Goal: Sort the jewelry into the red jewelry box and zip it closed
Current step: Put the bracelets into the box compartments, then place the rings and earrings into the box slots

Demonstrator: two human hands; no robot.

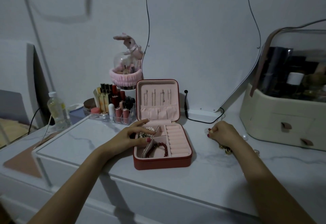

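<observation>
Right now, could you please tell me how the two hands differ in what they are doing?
The left hand lies over the red jewelry box, fingers spread and reaching into its rear-left compartment. The right hand is curled on the tabletop, right of the box, apparently pinching something small. Both have red-painted nails.

The jewelry box (162, 160) lies open at the bench's (211, 167) middle, a bracelet (159, 149) in its front left compartment; the lipstick organizer (112, 112) stands behind-left, the cosmetic case (275, 118) at the right edge, the mirror (199, 47) behind
</observation>
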